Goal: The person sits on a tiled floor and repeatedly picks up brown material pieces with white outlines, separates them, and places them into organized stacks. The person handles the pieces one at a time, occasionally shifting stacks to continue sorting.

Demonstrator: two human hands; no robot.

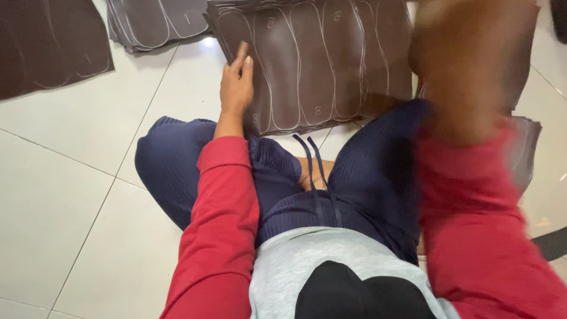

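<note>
I sit cross-legged on a white tiled floor. A stack of dark brown sheets (319,65) with white sole-shaped outlines drawn on them lies in front of my knees. My left hand (236,82) rests flat on the stack's left edge, fingers together and extended, holding nothing. My right hand (466,65) is raised close to the camera at the upper right. It is heavily blurred, so its fingers and anything in them cannot be made out. Both arms wear red sleeves.
Another pile of marked brown sheets (156,20) lies at the top, left of the main stack. A single dark sheet (47,44) is at the far left. More sheets (528,147) lie under my right arm. White floor tiles (65,195) spread to the left.
</note>
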